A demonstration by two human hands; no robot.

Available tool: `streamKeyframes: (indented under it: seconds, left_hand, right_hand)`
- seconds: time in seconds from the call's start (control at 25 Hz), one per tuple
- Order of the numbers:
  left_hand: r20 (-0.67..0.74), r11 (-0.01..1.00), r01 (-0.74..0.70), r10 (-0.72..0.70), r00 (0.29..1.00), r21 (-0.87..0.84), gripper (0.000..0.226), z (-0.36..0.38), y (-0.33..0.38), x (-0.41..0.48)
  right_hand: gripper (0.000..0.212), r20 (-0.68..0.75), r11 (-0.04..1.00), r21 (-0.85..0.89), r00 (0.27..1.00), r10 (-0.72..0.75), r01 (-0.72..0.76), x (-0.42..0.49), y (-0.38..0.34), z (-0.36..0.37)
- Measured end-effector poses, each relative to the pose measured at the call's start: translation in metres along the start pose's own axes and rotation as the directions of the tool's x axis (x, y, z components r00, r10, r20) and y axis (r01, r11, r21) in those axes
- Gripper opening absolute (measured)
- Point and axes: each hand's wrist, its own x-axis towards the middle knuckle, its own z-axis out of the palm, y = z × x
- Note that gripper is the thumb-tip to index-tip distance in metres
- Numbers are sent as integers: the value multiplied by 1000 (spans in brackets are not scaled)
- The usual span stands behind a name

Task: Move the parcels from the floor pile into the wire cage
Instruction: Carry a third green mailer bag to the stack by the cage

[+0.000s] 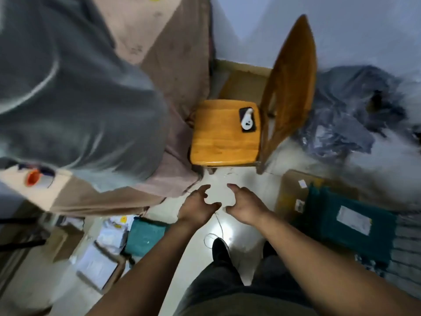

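Floor (241, 180); parcels (355, 226) seemingly clear of fingers (235, 189)

Two hands: the left hand (197, 207) and the right hand (247, 207). One wooden chair (218, 137). Two teal parcels: left teal parcel (145, 236), right teal parcel (330, 215). One cardboard box (291, 190). One black shoe (219, 249).

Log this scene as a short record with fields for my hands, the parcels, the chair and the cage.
left hand: empty, fingers loosely curled, above the floor
right hand: empty, same pose
parcels: dark green parcel with a white label, at right; teal parcel, lower left
chair: wooden chair, small black and white item on its seat
blur: large grey bag, upper left, smeared
wire cage: cannot make it out
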Motion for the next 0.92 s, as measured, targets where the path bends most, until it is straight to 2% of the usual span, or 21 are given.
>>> streamKeyframes:
  seconds: [0.24,0.52,0.72,0.92]
  left_hand:
    - [-187,937,201,-260,947,-286,75,-13,-66,-72]
    - [-314,747,275,-541,780,-605,80,-4,-176,-184]
    - [-267,594,323,-694,669,-736,80,-10,-286,-236]
    - [-174,502,340,-727,664,-795,75,-13,-393,-250]
  right_hand:
    - [82,233,932,-232,946,-225,279,-6,-68,38]
    - [83,489,758,-394,817,-305,519,-30,-144,140]
    - [87,616,675,-457,754,-231,579,-18,-185,246]
    - [89,626,643,-577,778,-48,504,25,-200,322]
